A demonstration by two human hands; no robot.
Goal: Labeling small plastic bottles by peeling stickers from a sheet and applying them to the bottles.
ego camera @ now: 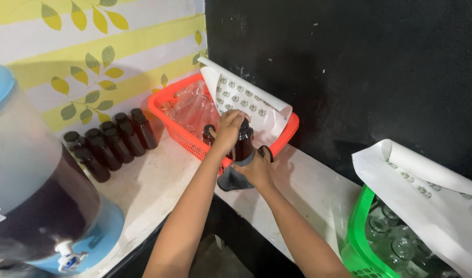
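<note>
1. Two bare hands meet over one dark brown bottle [243, 144] at the near edge of the pale counter [153, 188], just in front of the orange basket [166, 110].
2. The left hand [229, 128] is clenched around the top of the bottle, fingers wrapped over the cap end, which is hidden beneath them.
3. The right hand [257, 170] cups the bottle's lower part through a dark grey cloth [232, 179], which it grasps against the glass; the cloth hangs down below the hand onto the counter edge.
4. The bottle stands roughly upright between the two hands, touching the front wall of the orange basket or just clear of it; the view does not settle which.
5. Inside the orange basket lie clear, empty bottles [192, 108], and a sheet of white paper printed with small round green labels [246, 100] curls over its far side against the black wall [349, 67].
6. Another dark bottle top [209, 131] shows in the basket beside the left wrist.
7. Seven or so filled dark bottles with black caps [109, 141] stand in a cluster to the left, against the striped, leaf-patterned wall.
8. A large dispenser with a blue base and white tap [66, 255] fills the lower left corner.
9. At the lower right, a green basket [357, 231] holds more clear glass bottles under a second white label sheet [426, 195].
</note>
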